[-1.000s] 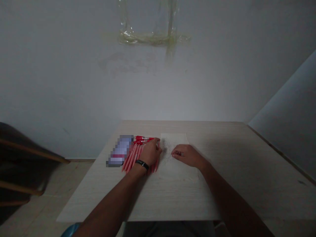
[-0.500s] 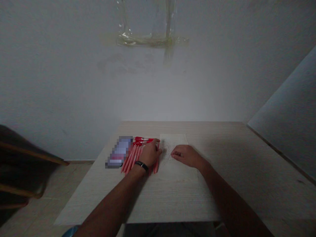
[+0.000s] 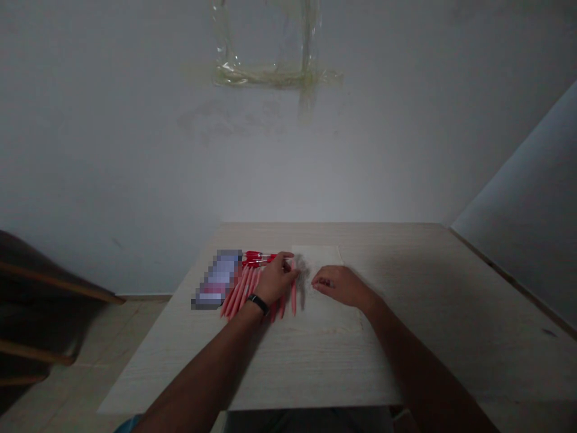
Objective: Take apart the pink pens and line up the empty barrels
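My left hand (image 3: pixel 274 281), with a dark band on the wrist, pinches a slim pink pen (image 3: pixel 294 297) between thumb and forefinger. This pen stands a little apart from a row of pink pens (image 3: pixel 237 294) lying side by side, partly covered by the same hand. Behind them lie several red pens (image 3: pixel 255 257) with clear middles. My right hand (image 3: pixel 338 284) rests with fingers curled in on a pale sheet (image 3: pixel 324 316), which looks like paper. No object shows in its fingers. Dark speckles or shadow mark the sheet between the two hands.
A phone-like device (image 3: pixel 219 279), blurred by pixelation, lies left of the pens. The pale wooden table (image 3: pixel 288 373) meets a wall (image 3: pixel 360 168) at the back. Dark furniture with wooden bars (image 3: pixel 36 349) stands at left. A slanted panel (image 3: pixel 532 210) borders the right side.
My left hand has shifted slightly to the right, drawing one pink pen away from the row. My right hand stays nearly where it was.
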The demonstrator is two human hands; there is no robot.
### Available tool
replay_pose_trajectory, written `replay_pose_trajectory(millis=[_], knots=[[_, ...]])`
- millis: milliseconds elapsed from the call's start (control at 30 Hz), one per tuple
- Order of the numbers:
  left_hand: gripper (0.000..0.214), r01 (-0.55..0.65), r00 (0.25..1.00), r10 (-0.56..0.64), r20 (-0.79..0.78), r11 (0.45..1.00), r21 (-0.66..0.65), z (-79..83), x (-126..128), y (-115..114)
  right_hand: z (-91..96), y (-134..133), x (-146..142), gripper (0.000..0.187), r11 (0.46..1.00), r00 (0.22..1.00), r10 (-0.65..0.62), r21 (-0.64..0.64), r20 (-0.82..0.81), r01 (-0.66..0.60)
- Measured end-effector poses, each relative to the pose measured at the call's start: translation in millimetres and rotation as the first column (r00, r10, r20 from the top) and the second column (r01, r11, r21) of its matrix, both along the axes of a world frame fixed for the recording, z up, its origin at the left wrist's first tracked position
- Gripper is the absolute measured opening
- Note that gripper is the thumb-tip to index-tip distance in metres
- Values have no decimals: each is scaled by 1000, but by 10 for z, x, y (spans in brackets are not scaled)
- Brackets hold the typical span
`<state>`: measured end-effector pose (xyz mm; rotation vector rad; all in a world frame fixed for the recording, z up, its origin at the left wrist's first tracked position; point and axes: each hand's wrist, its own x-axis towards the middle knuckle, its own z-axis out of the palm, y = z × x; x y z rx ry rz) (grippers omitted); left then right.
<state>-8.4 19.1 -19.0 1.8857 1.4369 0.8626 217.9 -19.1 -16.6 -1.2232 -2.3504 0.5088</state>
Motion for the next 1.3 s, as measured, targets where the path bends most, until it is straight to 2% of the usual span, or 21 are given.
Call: replay_pose_trajectory(millis=[100, 233, 333, 433, 600, 733, 833, 933, 1033, 1133, 1300], knots=[[49, 18, 973, 10, 232, 993, -118, 13, 28, -21, -6, 9, 3, 23, 1000, 1000, 7, -7, 4, -7], [31, 117, 870, 10, 493, 967, -226, 62, 66, -50, -10, 17, 22, 29, 999, 999, -37, 22, 7, 37], [28, 182, 799, 1, 602, 953, -243, 84, 70, -52, -11, 21, 43, 31, 996, 997, -80, 38, 9, 80], [27, 201, 788, -14, 616, 951, -235, 86, 60, -47, -6, 24, 62, 32, 993, 994, -107, 47, 13, 106], [22, 174, 849, -68, 524, 973, -155, 62, 36, -19, 3, 25, 72, 32, 988, 989, -143, 70, 41, 140], [16, 114, 952, -110, 285, 994, 4, 47, 9, 2, -10, 39, 72, 32, 984, 986, -164, 77, 44, 160], [15, 140, 985, -149, 83, 984, 107, 64, 5, -28, -20, 50, 78, 32, 981, 983, -183, 75, 30, 180], [19, 166, 982, -151, -111, 976, 145, 103, 28, -92, -16, 45, 72, 31, 984, 985, -170, 54, 12, 169], [19, 233, 956, -199, -218, 962, 143, 136, 66, -145, -3, 25, 43, 32, 988, 989, -147, 37, 5, 147], [18, 311, 936, -275, -221, 940, 144, 141, 93, -162, 4, 10, 11, 33, 993, 993, -117, 32, -4, 117], [20, 319, 933, -283, -221, 935, 153, 148, 104, -158, -5, 30, 34, 34, 995, 996, -94, 20, -7, 94]])
